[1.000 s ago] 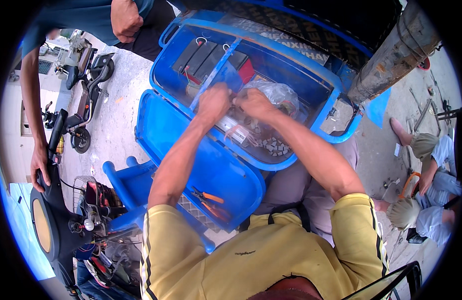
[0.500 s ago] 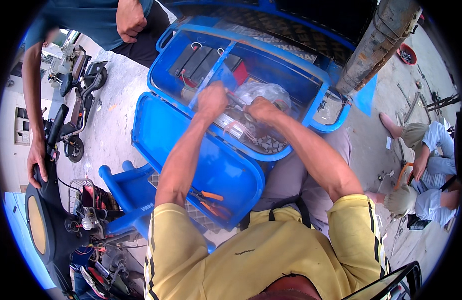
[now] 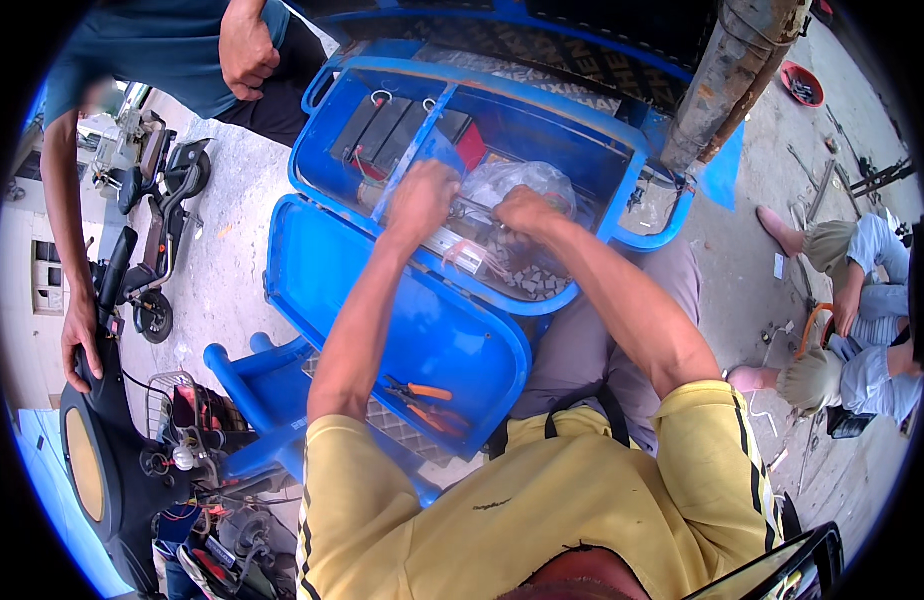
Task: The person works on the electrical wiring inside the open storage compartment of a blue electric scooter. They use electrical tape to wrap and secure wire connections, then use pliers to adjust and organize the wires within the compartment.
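Pale paving (image 3: 232, 180) carries a parked scooter (image 3: 170, 225), far left. Rightward, dark batteries (image 3: 382, 130) occupy the left section of an open blue box (image 3: 542, 130). Left hand (image 3: 422, 202) and right hand (image 3: 529, 212), fingers curled, work above it, a thin strip (image 3: 472, 211) between them; actual grip cannot be told. Clear plastic bag (image 3: 542, 178) lies just beyond the right hand.

Forearms (image 3: 360, 320) stretched forward, left grip (image 3: 425, 200) and right grip (image 3: 525, 212) curled, slightly apart.
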A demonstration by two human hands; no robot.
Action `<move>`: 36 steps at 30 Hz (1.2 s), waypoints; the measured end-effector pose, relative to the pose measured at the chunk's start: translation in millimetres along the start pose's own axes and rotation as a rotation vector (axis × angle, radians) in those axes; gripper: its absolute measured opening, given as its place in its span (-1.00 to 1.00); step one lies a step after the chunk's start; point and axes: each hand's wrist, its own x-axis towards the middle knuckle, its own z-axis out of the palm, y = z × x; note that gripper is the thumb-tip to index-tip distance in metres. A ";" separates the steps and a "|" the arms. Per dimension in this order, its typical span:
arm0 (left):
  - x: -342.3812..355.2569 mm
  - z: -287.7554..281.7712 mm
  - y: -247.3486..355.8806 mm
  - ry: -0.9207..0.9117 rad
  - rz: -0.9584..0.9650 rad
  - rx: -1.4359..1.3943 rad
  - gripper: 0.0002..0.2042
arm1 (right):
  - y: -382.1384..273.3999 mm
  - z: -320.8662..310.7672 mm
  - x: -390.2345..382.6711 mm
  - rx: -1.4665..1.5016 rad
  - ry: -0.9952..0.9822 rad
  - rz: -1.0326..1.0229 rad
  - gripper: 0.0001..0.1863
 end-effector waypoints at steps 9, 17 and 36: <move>6.2 22.0 15.8 -0.290 0.221 0.035 -0.75 | -3.1 -4.5 -11.3 -0.138 0.030 -0.153 -0.59; 2.3 23.3 10.9 -0.194 0.263 -0.021 -0.83 | -16.2 -9.1 -17.8 -0.150 0.008 -0.083 -0.53; 10.8 25.1 -0.8 -0.352 0.135 -0.321 -0.72 | -1.3 13.0 4.0 0.676 -0.050 0.206 -0.83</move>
